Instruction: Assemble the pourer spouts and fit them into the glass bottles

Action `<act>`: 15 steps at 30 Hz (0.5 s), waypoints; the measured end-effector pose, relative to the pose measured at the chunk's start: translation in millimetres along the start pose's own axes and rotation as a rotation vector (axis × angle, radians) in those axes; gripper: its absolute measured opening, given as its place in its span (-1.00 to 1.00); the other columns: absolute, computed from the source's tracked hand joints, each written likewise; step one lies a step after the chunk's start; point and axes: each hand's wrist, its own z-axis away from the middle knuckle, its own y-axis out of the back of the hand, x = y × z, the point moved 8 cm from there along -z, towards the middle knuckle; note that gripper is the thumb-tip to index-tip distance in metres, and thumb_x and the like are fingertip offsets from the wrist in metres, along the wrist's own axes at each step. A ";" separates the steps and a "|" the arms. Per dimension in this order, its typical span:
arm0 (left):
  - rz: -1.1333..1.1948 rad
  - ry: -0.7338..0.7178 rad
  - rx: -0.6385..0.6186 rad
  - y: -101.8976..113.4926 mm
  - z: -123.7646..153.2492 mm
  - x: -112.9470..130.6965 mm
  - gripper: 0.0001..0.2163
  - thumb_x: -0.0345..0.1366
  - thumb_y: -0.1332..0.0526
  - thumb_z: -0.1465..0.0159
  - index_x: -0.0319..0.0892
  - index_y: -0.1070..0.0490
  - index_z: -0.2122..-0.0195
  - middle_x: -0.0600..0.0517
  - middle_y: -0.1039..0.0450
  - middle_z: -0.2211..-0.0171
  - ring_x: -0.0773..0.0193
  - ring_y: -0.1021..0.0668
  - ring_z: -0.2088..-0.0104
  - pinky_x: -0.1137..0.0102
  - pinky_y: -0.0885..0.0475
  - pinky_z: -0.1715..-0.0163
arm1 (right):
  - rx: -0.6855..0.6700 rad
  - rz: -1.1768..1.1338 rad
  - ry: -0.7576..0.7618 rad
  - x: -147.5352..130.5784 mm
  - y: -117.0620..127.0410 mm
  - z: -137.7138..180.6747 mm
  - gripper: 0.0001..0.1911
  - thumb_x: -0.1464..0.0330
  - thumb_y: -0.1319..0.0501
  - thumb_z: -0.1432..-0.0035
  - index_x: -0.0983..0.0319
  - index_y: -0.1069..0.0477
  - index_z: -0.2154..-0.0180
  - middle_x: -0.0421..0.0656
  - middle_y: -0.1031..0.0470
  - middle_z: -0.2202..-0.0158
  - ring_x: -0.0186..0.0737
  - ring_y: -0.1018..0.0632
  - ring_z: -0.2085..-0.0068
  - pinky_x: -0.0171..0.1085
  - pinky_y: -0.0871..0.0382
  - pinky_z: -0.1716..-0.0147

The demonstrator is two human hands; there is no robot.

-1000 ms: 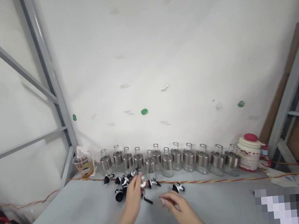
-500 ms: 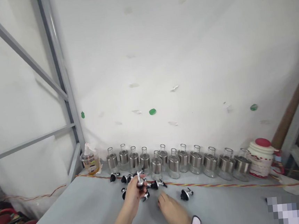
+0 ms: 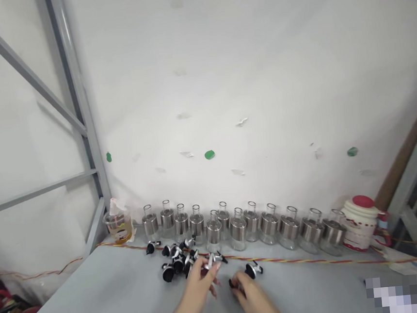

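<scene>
My left hand (image 3: 200, 279) is closed around a silver pour spout (image 3: 212, 260), held above the table with its metal part showing past the thumb. To its right, my right hand (image 3: 250, 291) pinches a small black piece (image 3: 231, 283), perhaps a cap; the fingers cover most of it. Behind the right hand lies a loose pour spout (image 3: 254, 270) with a black base. Several more black and silver pour spouts (image 3: 177, 264) are heaped to the left of my left hand. One spout (image 3: 152, 247) lies apart at the heap's far left.
Several glass bottles with steel sleeves (image 3: 238, 228) stand along the wall. A red and yellow twisted cord (image 3: 276, 260) crosses the grey table (image 3: 107, 292) before them. A plastic cup (image 3: 119, 227) stands left; a cream jar with red lid (image 3: 360, 223) stands right.
My left hand has moved right and lower with the pour spout, which is now tilted. My right hand has shifted right, and a small black piece now shows at its fingertips.
</scene>
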 end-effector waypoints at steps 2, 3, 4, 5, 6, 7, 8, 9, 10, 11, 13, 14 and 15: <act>-0.053 -0.013 -0.047 -8.1 1.5 -6.5 -0.65 0.01 -0.20 0.03 -0.20 -0.25 0.45 0.10 -0.27 0.53 0.28 -0.45 0.49 0.46 -0.34 0.64 | 0.024 -0.220 -0.030 7.5 3.7 -3.8 -0.75 0.45 -0.06 0.08 0.20 -0.27 0.26 -0.27 -0.30 0.53 -0.28 -0.40 0.49 -0.32 -0.27 0.47; -0.069 -0.018 -0.071 -11.7 2.9 -9.9 -0.66 0.00 -0.18 0.00 -0.21 -0.26 0.43 0.10 -0.27 0.53 0.28 -0.44 0.48 0.45 -0.35 0.61 | 0.043 -0.327 -0.039 9.0 7.1 -5.6 -0.69 0.41 -0.08 0.08 0.20 -0.24 0.20 -0.30 -0.27 0.55 -0.31 -0.38 0.53 -0.33 -0.26 0.52; -0.085 -0.020 -0.094 -14.8 4.6 -12.9 -0.67 -0.01 -0.15 -0.03 -0.21 -0.27 0.41 0.11 -0.26 0.54 0.30 -0.42 0.49 0.45 -0.34 0.60 | 0.059 -0.416 -0.045 8.8 10.8 -7.3 -0.66 0.37 -0.11 0.09 0.20 -0.23 0.17 -0.32 -0.24 0.56 -0.32 -0.36 0.57 -0.33 -0.25 0.56; -0.105 -0.021 -0.111 -17.0 6.8 -15.3 -0.68 -0.01 -0.13 -0.06 -0.20 -0.27 0.38 0.12 -0.25 0.55 0.33 -0.39 0.53 0.46 -0.31 0.60 | 0.061 -0.487 -0.052 7.3 13.9 -8.7 -0.67 0.32 -0.14 0.09 0.20 -0.25 0.19 -0.33 -0.23 0.58 -0.33 -0.36 0.59 -0.33 -0.24 0.58; -0.132 -0.025 -0.126 -18.8 9.3 -16.5 -0.69 -0.02 -0.10 -0.09 -0.19 -0.27 0.37 0.14 -0.24 0.56 0.36 -0.35 0.57 0.46 -0.28 0.60 | 0.045 -0.546 -0.063 4.7 15.7 -9.9 -0.70 0.27 -0.16 0.09 0.21 -0.27 0.25 -0.33 -0.23 0.60 -0.33 -0.37 0.61 -0.32 -0.25 0.59; -0.166 -0.035 -0.135 -20.1 12.1 -16.0 -0.71 -0.03 -0.07 -0.11 -0.18 -0.27 0.36 0.15 -0.23 0.56 0.38 -0.32 0.59 0.47 -0.25 0.60 | 0.014 -0.603 -0.079 1.5 16.4 -10.7 -0.71 0.21 -0.18 0.10 0.22 -0.29 0.31 -0.32 -0.25 0.62 -0.31 -0.39 0.62 -0.30 -0.26 0.59; -0.201 -0.052 -0.138 -20.9 15.1 -13.8 -0.72 -0.04 -0.05 -0.14 -0.18 -0.27 0.36 0.15 -0.22 0.55 0.39 -0.30 0.59 0.47 -0.24 0.57 | -0.018 -0.658 -0.092 -2.0 16.9 -11.0 -0.71 0.17 -0.20 0.12 0.22 -0.29 0.36 -0.30 -0.29 0.63 -0.29 -0.41 0.62 -0.28 -0.27 0.57; -0.237 -0.072 -0.142 -22.0 18.1 -10.1 -0.73 -0.06 -0.04 -0.15 -0.17 -0.28 0.35 0.13 -0.23 0.53 0.39 -0.29 0.56 0.46 -0.23 0.54 | -0.040 -0.706 -0.099 -5.5 18.0 -11.0 -0.69 0.14 -0.21 0.13 0.22 -0.29 0.41 -0.28 -0.32 0.63 -0.27 -0.42 0.61 -0.27 -0.28 0.56; -0.271 -0.093 -0.146 -23.3 21.1 -5.6 -0.74 -0.08 -0.02 -0.17 -0.17 -0.28 0.35 0.12 -0.24 0.50 0.37 -0.30 0.52 0.46 -0.23 0.49 | -0.044 -0.738 -0.099 -8.3 20.2 -10.8 -0.68 0.13 -0.23 0.15 0.23 -0.30 0.44 -0.26 -0.35 0.62 -0.27 -0.43 0.60 -0.26 -0.28 0.54; -0.301 -0.112 -0.154 -25.1 24.0 -1.0 -0.75 -0.09 -0.02 -0.17 -0.17 -0.29 0.34 0.10 -0.24 0.47 0.35 -0.31 0.47 0.45 -0.23 0.44 | -0.023 -0.750 -0.091 -10.2 23.7 -10.4 -0.68 0.13 -0.26 0.17 0.24 -0.31 0.47 -0.25 -0.37 0.61 -0.28 -0.42 0.59 -0.28 -0.27 0.54; -0.344 -0.125 -0.179 -29.2 28.5 6.0 -0.76 -0.09 -0.04 -0.17 -0.17 -0.28 0.33 0.07 -0.24 0.42 0.31 -0.31 0.40 0.43 -0.22 0.36 | 0.054 -0.724 -0.067 -11.1 31.3 -8.9 -0.71 0.18 -0.31 0.21 0.26 -0.34 0.54 -0.25 -0.36 0.61 -0.35 -0.37 0.58 -0.34 -0.22 0.54; -0.356 -0.122 -0.197 -31.5 30.2 7.8 -0.76 -0.09 -0.05 -0.16 -0.17 -0.28 0.33 0.06 -0.23 0.41 0.30 -0.30 0.38 0.42 -0.21 0.34 | 0.088 -0.714 -0.061 -10.4 33.3 -7.6 -0.73 0.20 -0.33 0.22 0.26 -0.35 0.56 -0.26 -0.35 0.62 -0.38 -0.34 0.58 -0.37 -0.19 0.55; -0.362 -0.119 -0.218 -33.9 31.6 8.6 -0.75 -0.08 -0.06 -0.15 -0.17 -0.28 0.34 0.06 -0.22 0.41 0.29 -0.29 0.37 0.41 -0.20 0.32 | 0.107 -0.725 -0.063 -9.4 33.0 -6.2 -0.74 0.23 -0.33 0.22 0.26 -0.36 0.57 -0.27 -0.35 0.62 -0.40 -0.33 0.57 -0.38 -0.16 0.56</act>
